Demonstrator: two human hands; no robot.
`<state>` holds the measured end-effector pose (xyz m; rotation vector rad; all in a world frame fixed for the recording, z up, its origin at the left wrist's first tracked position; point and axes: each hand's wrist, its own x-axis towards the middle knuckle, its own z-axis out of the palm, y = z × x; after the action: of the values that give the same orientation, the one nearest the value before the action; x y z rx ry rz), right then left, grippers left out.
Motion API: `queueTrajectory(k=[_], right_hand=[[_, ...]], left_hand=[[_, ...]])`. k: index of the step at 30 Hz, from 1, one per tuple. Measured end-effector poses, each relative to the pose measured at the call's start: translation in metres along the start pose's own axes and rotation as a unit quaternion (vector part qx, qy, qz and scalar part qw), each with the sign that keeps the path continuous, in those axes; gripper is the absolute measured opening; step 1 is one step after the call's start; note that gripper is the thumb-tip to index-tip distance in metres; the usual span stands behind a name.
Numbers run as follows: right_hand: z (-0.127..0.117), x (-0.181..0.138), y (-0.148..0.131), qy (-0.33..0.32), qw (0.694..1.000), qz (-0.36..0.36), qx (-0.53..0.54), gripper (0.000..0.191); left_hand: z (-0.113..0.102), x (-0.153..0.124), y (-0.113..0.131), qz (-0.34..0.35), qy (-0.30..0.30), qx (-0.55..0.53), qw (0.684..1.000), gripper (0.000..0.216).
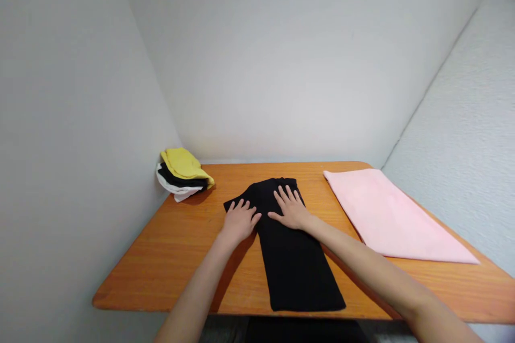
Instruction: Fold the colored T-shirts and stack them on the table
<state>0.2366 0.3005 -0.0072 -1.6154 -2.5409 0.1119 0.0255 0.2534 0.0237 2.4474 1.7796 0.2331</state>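
A black cloth [295,262], folded into a long strip, lies on the wooden table [169,257] and runs from its middle to the near edge. My left hand [238,221] rests flat on the cloth's far left corner, fingers spread. My right hand [290,208] lies flat beside it on the cloth's far end, fingers apart. Neither hand grips anything.
A small stack of folded cloths, yellow [184,164] on top of black and white, sits at the table's far left corner by the wall. A flat pink cloth [392,217] covers the right side. White walls close in on three sides.
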Motion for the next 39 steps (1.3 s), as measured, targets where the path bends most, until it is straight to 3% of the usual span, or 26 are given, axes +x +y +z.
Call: queueTrajectory(k=[3,6,11,16,18,20,22,24,27,29,32,35,39], right_hand=[[0.002,-0.006,-0.014,0.013,1.000,-0.005,0.007,0.100],[0.008,-0.014,-0.028,0.013,1.000,0.002,0.024,0.097],[0.001,-0.031,-0.035,0.021,0.998,-0.005,0.050,0.090],[0.015,-0.111,-0.053,0.041,0.988,-0.108,0.098,0.082],[0.025,-0.146,-0.061,0.039,0.975,-0.177,0.126,0.063],[0.025,-0.161,-0.062,0.037,0.960,-0.218,0.171,0.049],[0.008,-0.147,-0.050,0.040,0.951,-0.216,0.219,0.047],[-0.021,-0.106,-0.026,0.057,0.954,-0.170,0.242,0.042],[-0.059,-0.026,0.023,0.125,0.957,0.089,0.244,0.034],[-0.066,0.019,0.051,0.133,0.950,0.155,0.234,0.038],[-0.054,0.057,0.074,0.105,0.952,0.161,0.240,0.026],[-0.039,0.072,0.087,0.090,0.954,0.154,0.240,0.018],[-0.038,0.076,0.093,0.093,0.961,0.155,0.210,0.016]], left_hand=[[-0.007,0.035,0.004,0.024,0.002,0.001,1.000,0.050],[0.000,0.060,0.009,0.046,-0.023,-0.006,0.999,0.050],[0.029,0.061,0.010,-0.002,-0.024,0.007,1.000,0.062],[0.039,0.059,0.006,-0.023,-0.019,0.024,0.999,0.062],[0.035,0.062,0.005,-0.019,-0.024,0.027,0.999,0.062],[0.024,0.063,0.008,-0.010,-0.040,0.040,0.998,0.062],[0.008,0.060,0.019,0.000,-0.054,0.064,0.996,0.061],[-0.008,0.049,0.040,0.027,-0.052,0.071,0.996,0.061],[-0.018,0.016,0.084,0.131,-0.064,0.014,0.989,0.063],[-0.012,-0.009,0.110,0.199,-0.094,-0.040,0.975,0.064],[0.011,-0.032,0.129,0.224,-0.127,-0.086,0.962,0.072],[0.032,-0.038,0.128,0.228,-0.135,-0.100,0.959,0.077],[0.037,-0.043,0.128,0.239,-0.126,-0.119,0.955,0.074]])
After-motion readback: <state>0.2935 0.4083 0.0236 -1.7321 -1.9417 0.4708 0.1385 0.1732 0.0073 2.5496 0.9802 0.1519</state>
